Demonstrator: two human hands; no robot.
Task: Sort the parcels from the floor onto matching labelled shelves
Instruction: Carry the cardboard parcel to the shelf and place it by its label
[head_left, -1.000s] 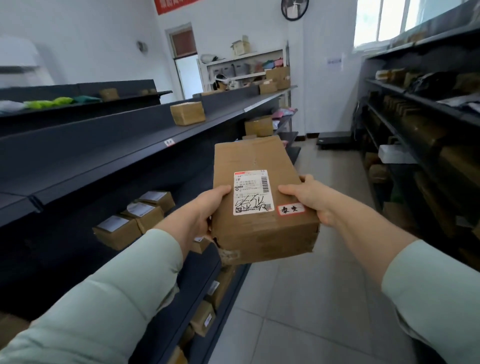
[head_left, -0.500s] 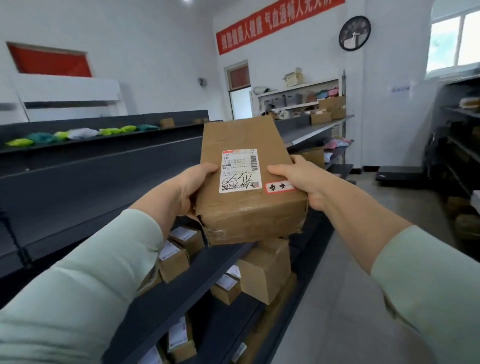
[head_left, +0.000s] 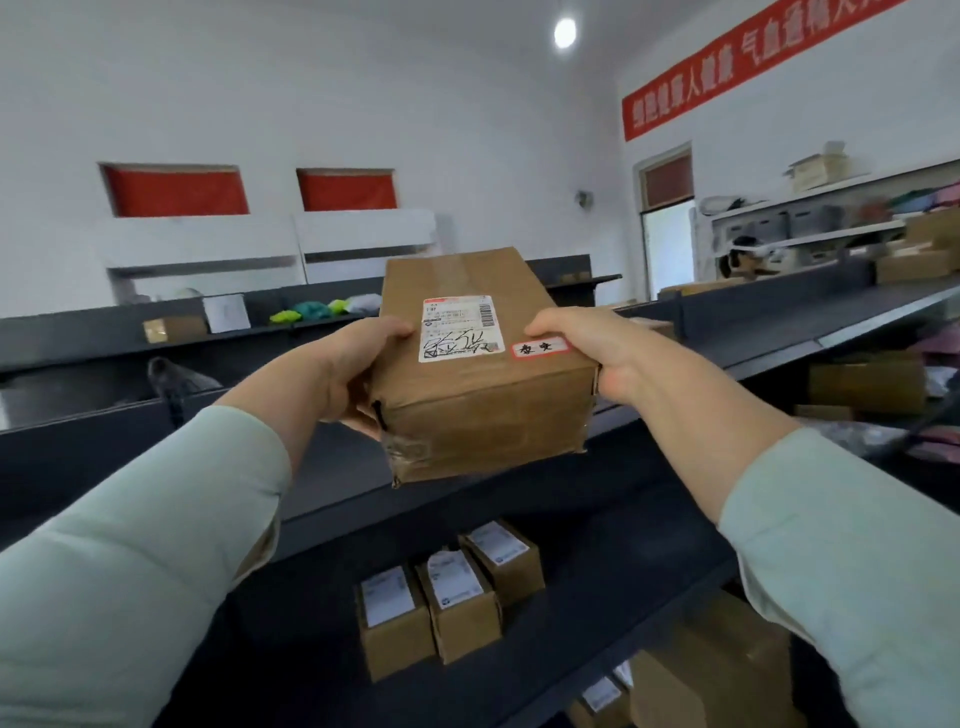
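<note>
I hold a brown cardboard parcel (head_left: 483, 405) at chest height, in front of a dark metal shelf unit (head_left: 613, 499). A white shipping label and a small red-edged sticker with handwriting sit on its top face. My left hand (head_left: 353, 364) grips the parcel's left side, thumb on top. My right hand (head_left: 597, 353) grips the right side beside the sticker. The parcel's near lower left corner is torn and taped. It hangs above the front edge of a bare upper shelf board (head_left: 332, 467).
Three small labelled boxes (head_left: 447, 597) stand in a row on the shelf below. Larger cartons (head_left: 711, 675) fill the bottom right. A farther shelf row holds a box (head_left: 174, 328) and coloured soft bags (head_left: 311, 310). More parcels (head_left: 867, 387) lie to the right.
The parcel has risen and stayed in both hands while my view turned left and up, from the aisle toward the left shelf unit. The small boxes now sit below the parcel.
</note>
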